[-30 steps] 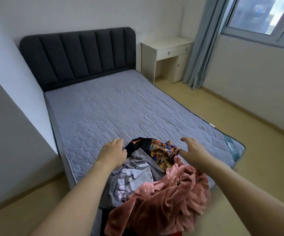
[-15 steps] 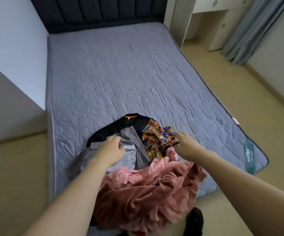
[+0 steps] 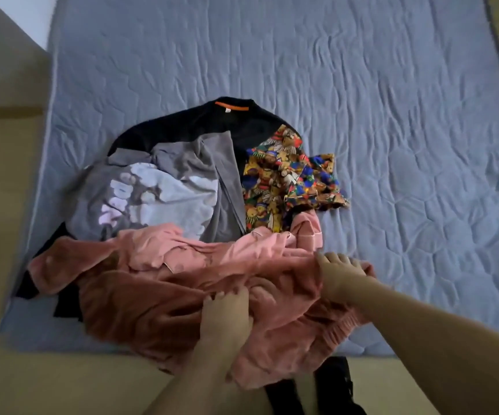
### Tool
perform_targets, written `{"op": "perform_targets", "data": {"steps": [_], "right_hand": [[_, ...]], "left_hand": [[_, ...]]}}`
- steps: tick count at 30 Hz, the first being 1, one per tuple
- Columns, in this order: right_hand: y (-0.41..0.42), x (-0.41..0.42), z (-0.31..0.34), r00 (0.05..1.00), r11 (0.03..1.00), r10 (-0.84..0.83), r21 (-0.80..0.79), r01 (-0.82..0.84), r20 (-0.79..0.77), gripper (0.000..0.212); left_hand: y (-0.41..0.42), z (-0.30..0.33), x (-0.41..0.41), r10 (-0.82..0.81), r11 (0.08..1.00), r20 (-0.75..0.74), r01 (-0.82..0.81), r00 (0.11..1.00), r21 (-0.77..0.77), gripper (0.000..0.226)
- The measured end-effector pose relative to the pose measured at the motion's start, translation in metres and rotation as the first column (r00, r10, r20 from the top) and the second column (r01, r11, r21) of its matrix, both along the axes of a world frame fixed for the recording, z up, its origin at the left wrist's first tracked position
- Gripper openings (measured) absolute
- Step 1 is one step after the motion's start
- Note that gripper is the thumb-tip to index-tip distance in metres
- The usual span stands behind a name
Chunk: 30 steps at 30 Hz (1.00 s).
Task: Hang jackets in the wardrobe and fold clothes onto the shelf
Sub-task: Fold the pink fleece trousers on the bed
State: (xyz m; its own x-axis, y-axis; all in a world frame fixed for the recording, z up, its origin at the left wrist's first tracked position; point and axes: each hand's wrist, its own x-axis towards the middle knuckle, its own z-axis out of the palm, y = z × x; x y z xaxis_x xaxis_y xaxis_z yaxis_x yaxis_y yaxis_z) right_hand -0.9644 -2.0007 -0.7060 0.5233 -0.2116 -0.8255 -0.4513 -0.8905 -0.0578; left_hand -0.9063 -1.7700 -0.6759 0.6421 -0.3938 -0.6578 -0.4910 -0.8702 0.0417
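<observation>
Left hand: the left hand lies on the near middle of the pink velvet garment, fingers bent down into the cloth and bunching a fold of it; the fingertips are sunk in the pile, so the grip looks like a clutch on the fabric.
Right hand: the right hand sits at the right edge of the same pink garment, fingers curled over its rim and pinching the cloth against the mattress.
Pink garment: one, crumpled, nearest the foot of the bed, its lower edge spilling over the mattress edge toward the floor.
Grey garment: one grey printed top, pale lettering and a pale graphic on it, lying partly under the pink one and on the black one.
Black garment: one black top with an orange strip at the collar, spread flat at the bottom of the pile, collar pointing to the headboard end.
Patterned garment: one bright multicoloured piece, right of the grey top, touching the pink one's upper edge.
Count: four garments in one overlapping heap, all on the quilted blue-grey mattress.
Floor items: dark shapes below the mattress edge, too unclear to identify.
</observation>
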Motion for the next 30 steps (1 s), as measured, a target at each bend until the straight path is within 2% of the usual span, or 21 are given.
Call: {"op": "perform_targets", "data": {"steps": [2,4,5,7,9,11,13,14,15,16,17,18,19,20,21,22,24,25,26,28,30], "right_hand": [[0.000,-0.008,-0.022,1.000,0.998,0.024,-0.060,-0.024,-0.006,0.067],[0.004,-0.007,-0.025,0.999,0.999,-0.053,0.008,0.053,0.007,0.059],[0.007,-0.002,-0.017,0.987,0.979,-0.160,0.133,0.156,0.020,0.055],[0.015,0.012,0.012,0.924,0.855,-0.382,0.372,0.362,-0.020,0.037],[0.018,0.028,0.066,0.855,0.745,-0.508,0.445,0.498,-0.106,0.020],[0.015,0.044,0.139,0.763,0.603,-0.615,0.503,0.619,-0.199,0.020],[0.011,0.059,0.219,0.651,0.403,-0.699,0.590,0.699,-0.294,0.027],[0.010,0.066,0.260,0.620,0.307,-0.712,0.647,0.698,-0.330,0.026],[0.009,0.072,0.301,0.602,0.226,-0.715,0.697,0.681,-0.357,0.025],[0.007,0.078,0.338,0.596,0.162,-0.716,0.743,0.650,-0.365,0.025],[0.005,0.082,0.374,0.595,0.118,-0.722,0.785,0.608,-0.353,0.026],[0.003,0.086,0.407,0.592,0.089,-0.736,0.820,0.566,-0.329,0.028],[0.001,0.089,0.437,0.588,0.074,-0.751,0.847,0.527,-0.300,0.029],[-0.001,0.091,0.464,0.580,0.061,-0.767,0.869,0.491,-0.274,0.029],[-0.003,0.092,0.489,0.562,0.044,-0.786,0.882,0.469,-0.259,0.029],[-0.003,0.092,0.510,0.529,0.012,-0.806,0.886,0.463,-0.266,0.029],[-0.007,0.087,0.550,0.441,-0.069,-0.850,0.890,0.451,-0.289,0.028],[-0.012,0.083,0.567,0.389,-0.128,-0.865,0.890,0.438,-0.316,0.026],[-0.018,0.078,0.582,0.344,-0.193,-0.870,0.886,0.422,-0.354,0.025],[-0.036,0.062,0.610,0.289,-0.297,-0.858,0.869,0.395,-0.424,0.023],[-0.060,0.040,0.633,0.272,-0.386,-0.835,0.862,0.329,-0.478,0.023]], "left_hand": [[0.002,-0.006,0.019,0.363,0.923,0.002,-0.359,0.932,-0.139,0.028],[0.006,0.003,0.047,0.673,0.694,-0.064,-0.660,0.737,-0.288,0.027],[0.008,0.017,0.060,0.754,0.579,-0.108,-0.733,0.648,-0.357,0.033],[0.011,0.053,0.080,0.816,0.429,-0.150,-0.760,0.558,-0.489,0.044],[0.018,0.107,0.092,0.846,0.341,-0.149,-0.735,0.512,-0.586,0.047],[0.027,0.167,0.103,0.884,0.246,-0.163,-0.733,0.438,-0.634,0.044],[0.031,0.228,0.110,0.904,0.142,-0.213,-0.729,0.371,-0.669,0.038],[0.032,0.257,0.110,0.909,0.136,-0.201,-0.716,0.365,-0.684,0.039],[0.033,0.287,0.106,0.913,0.196,-0.125,-0.687,0.389,-0.700,0.041],[0.032,0.315,0.099,0.901,0.317,0.038,-0.596,0.432,-0.738,0.040],[0.031,0.341,0.088,0.864,0.432,0.220,-0.442,0.454,-0.786,0.037],[0.029,0.362,0.071,0.815,0.496,0.345,-0.254,0.465,-0.830,0.034],[0.025,0.379,0.048,0.768,0.505,0.377,-0.128,0.517,-0.854,0.030],[0.017,0.390,0.023,0.708,0.469,0.320,-0.080,0.629,-0.880,0.029],[0.006,0.394,-0.003,0.620,0.441,0.201,-0.125,0.758,-0.889,0.032],[-0.006,0.392,-0.027,0.517,0.477,0.077,-0.212,0.853,-0.853,0.045],[-0.041,0.385,-0.060,0.433,0.579,-0.062,-0.331,0.899,-0.745,0.096],[-0.062,0.385,-0.071,0.485,0.535,-0.148,-0.426,0.862,-0.729,0.117],[-0.085,0.389,-0.077,0.545,0.421,-0.253,-0.523,0.799,-0.741,0.127],[-0.129,0.407,-0.081,0.630,0.229,-0.358,-0.606,0.689,-0.762,0.124],[-0.170,0.427,-0.084,0.696,0.198,-0.294,-0.570,0.655,-0.798,0.113]]}}
